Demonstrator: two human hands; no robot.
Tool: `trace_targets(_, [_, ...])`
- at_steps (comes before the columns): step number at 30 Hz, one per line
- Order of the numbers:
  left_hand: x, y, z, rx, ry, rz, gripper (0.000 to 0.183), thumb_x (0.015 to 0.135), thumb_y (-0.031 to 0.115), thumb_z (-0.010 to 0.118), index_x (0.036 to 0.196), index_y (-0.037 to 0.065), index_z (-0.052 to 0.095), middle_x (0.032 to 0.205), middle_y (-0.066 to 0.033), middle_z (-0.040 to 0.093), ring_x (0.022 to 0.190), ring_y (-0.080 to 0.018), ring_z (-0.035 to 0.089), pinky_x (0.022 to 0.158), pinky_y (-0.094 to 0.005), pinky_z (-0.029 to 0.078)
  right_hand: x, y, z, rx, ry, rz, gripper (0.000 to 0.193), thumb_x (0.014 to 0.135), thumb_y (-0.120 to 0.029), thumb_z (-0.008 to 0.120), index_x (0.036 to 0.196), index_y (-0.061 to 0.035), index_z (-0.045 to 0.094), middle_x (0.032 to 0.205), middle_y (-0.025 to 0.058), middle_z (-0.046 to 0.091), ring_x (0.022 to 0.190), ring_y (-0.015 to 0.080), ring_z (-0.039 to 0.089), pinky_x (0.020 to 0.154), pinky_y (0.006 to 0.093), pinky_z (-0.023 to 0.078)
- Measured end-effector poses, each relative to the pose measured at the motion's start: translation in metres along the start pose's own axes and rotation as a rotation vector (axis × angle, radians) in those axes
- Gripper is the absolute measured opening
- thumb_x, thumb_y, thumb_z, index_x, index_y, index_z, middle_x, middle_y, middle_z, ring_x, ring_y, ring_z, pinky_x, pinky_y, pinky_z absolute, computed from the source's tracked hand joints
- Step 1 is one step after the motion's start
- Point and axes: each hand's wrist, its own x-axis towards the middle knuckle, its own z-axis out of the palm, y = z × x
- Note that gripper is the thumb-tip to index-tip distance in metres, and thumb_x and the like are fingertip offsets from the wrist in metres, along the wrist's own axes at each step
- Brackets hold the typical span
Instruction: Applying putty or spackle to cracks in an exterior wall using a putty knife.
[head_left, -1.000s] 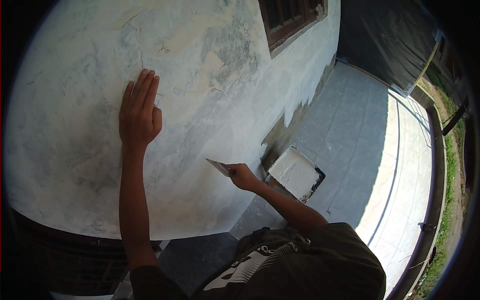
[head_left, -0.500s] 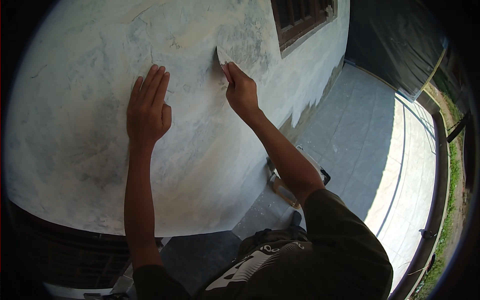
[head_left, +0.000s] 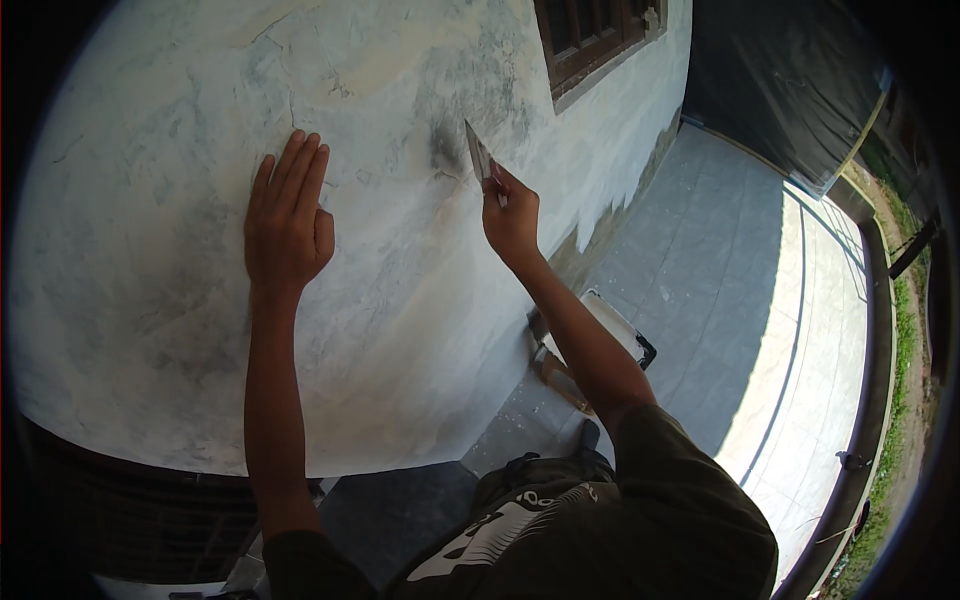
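Note:
In front of me stands a patchy white and grey plastered wall with fine cracks and dark stains. My left hand lies flat against it, fingers stretched upward and nothing held. My right hand is closed round the handle of a putty knife. Its thin triangular blade points up and left, close to the wall beside a dark grey smudge; I cannot tell whether it touches. The handle is mostly hidden in my fist.
A barred window in a brown frame is set into the wall at upper right. Below my right forearm, a white tray with a dark corner sits on the grey tiled floor. Black sheeting hangs at the far right.
My right hand has moved right and slightly down with the putty knife, whose blade is now turned more edge-on. The left hand stays on the wall. More of the tray shows.

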Motion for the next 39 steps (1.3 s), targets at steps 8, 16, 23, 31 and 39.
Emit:
trace_targets(8, [0.006,0.001,0.003,0.016,0.001,0.005,0.063,0.077,-0.002,0.041,0.139,0.002,0.054,0.147,-0.0099,0.052,0.142,-0.0245,0.042,0.118,-0.0466,0.029,-0.062,-0.004,0.065,-0.349,-0.192,-0.438,0.059,0.080,0.014,0.056,0.137,0.0107,0.043,0.142,0.0321,0.045,0.130,0.0498,0.045,0.106,0.0448,0.046])
trace_targets(16, [-0.001,-0.004,0.006,0.017,0.011,0.006,0.062,0.078,-0.001,0.041,0.138,0.002,0.054,0.147,-0.0101,0.052,0.142,-0.0245,0.042,0.118,-0.0465,0.030,-0.156,0.016,-0.017,0.052,-0.748,0.121,0.041,0.086,0.010,0.051,0.124,0.0004,0.063,0.109,0.0229,0.069,0.102,0.0379,0.067,0.086,0.0413,0.055])
trace_targets(23, [0.003,0.001,0.001,0.010,0.026,0.013,0.059,0.077,0.002,0.045,0.135,0.001,0.056,0.145,-0.0095,0.054,0.140,-0.0224,0.044,0.117,-0.0442,0.032,0.003,0.015,0.002,-0.032,-0.007,-0.118,0.032,0.093,0.001,0.056,0.124,-0.0008,0.064,0.105,0.0231,0.070,0.093,0.0325,0.071,0.079,0.0344,0.054])
trace_targets(31, [0.004,0.002,0.000,0.004,0.008,0.011,0.059,0.077,0.002,0.045,0.135,0.001,0.056,0.145,-0.0094,0.054,0.140,-0.0232,0.044,0.117,-0.0447,0.032,0.009,-0.023,0.033,-0.083,-0.079,-0.421,0.026,0.088,0.006,0.059,0.114,0.0005,0.061,0.107,0.0218,0.068,0.097,0.0408,0.065,0.078,0.0399,0.056])
trace_targets(39, [-0.003,-0.006,0.002,0.007,0.007,0.007,0.063,0.077,-0.002,0.041,0.139,0.001,0.054,0.146,-0.0107,0.053,0.142,-0.0251,0.042,0.118,-0.0462,0.029,-0.095,-0.015,0.013,0.052,-0.674,0.038,0.037,0.085,0.010,0.055,0.119,0.0011,0.065,0.109,0.0229,0.069,0.101,0.0394,0.067,0.089,0.0397,0.055])
